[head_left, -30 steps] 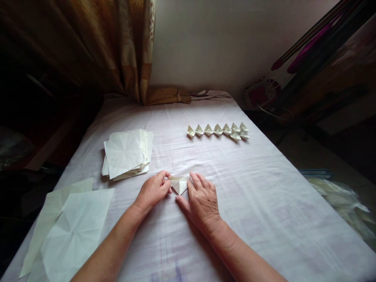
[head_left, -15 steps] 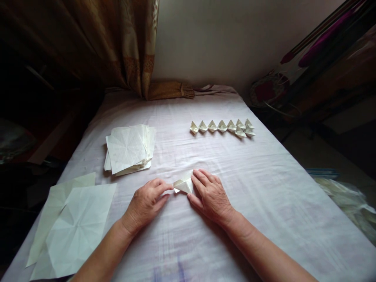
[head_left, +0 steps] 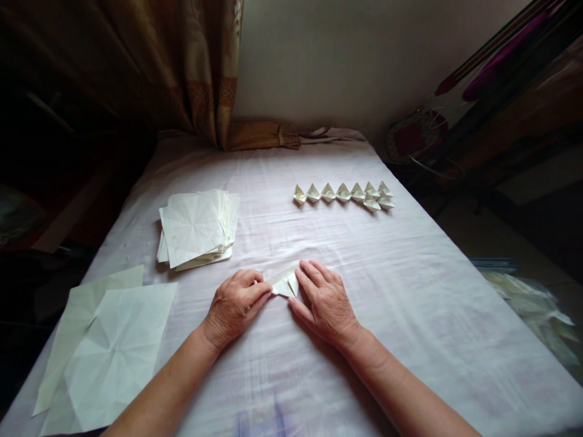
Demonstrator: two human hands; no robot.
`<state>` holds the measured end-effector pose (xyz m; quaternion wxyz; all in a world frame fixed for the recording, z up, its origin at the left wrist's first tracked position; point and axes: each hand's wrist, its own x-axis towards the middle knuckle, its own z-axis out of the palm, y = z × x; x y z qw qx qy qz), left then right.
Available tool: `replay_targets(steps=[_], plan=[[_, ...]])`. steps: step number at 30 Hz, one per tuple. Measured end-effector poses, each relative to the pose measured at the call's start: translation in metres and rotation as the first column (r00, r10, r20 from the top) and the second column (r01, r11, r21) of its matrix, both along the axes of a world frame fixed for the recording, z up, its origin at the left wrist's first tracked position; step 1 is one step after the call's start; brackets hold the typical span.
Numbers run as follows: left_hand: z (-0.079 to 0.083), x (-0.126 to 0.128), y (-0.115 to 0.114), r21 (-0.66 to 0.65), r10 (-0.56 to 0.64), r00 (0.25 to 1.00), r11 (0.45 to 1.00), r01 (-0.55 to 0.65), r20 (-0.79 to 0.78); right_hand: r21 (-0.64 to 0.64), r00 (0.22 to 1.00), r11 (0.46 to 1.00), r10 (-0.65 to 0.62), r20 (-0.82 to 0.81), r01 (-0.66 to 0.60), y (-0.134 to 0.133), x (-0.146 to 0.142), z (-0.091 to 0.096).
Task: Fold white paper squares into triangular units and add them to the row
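Note:
A small piece of folded paper [head_left: 284,285], pale with creased flaps, lies on the sheet between my hands. At its left tip, the thumb and fingers of my left hand [head_left: 237,303] are pinched together on the paper. My right hand [head_left: 325,301] rests over the right end with fingers stretched out and thumb apart, covering that part of the paper. Beyond my hands to the right stand several folded paper pieces [head_left: 342,193] with pointed tips, set in a row with a few doubled up at its right end.
A stack of creased square papers [head_left: 194,227] lies left of centre. Nearer, two larger creased sheets [head_left: 116,352] overlap by my left forearm. A pale bedsheet [head_left: 410,315] covers the surface. A brown curtain [head_left: 214,73] hangs at the back; a plastic bag [head_left: 531,309] sits beyond the right edge.
My left hand has moved slightly right and closed on the paper's left tip. The paper's left flap now lies differently, with a long strip along the top. My right hand stays almost in place.

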<state>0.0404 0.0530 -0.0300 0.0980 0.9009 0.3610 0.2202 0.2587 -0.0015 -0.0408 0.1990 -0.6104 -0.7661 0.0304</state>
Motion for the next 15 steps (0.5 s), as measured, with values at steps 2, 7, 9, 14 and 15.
replay_targets(steps=[2, 7, 9, 14, 15], plan=[[0.002, 0.002, 0.000, -0.029, 0.018, 1.000, 0.999, -0.018, 0.007, -0.002, 1.000, 1.000, -0.017, 0.006, 0.017, -0.001, -0.002, -0.001], [0.005, 0.009, -0.001, -0.111, 0.056, 0.998, 0.992, -0.057, -0.010, -0.001, 0.998, 0.999, -0.051, 0.019, 0.051, -0.002, -0.006, -0.001], [0.005, 0.011, -0.002, -0.139, 0.086, 0.996, 0.986, -0.087, -0.009, 0.004, 0.998, 0.998, -0.055, 0.023, 0.055, -0.003, -0.007, -0.001], [0.002, 0.019, -0.005, -0.152, 0.195, 0.981, 0.969, -0.194, -0.008, 0.016, 0.998, 0.998, -0.065, 0.027, 0.065, -0.004, -0.009, -0.002], [0.001, 0.020, -0.006, -0.146, 0.213, 0.977, 0.966, -0.213, -0.012, 0.017, 0.997, 0.998, -0.065, 0.029, 0.065, -0.004, -0.009, -0.002]])
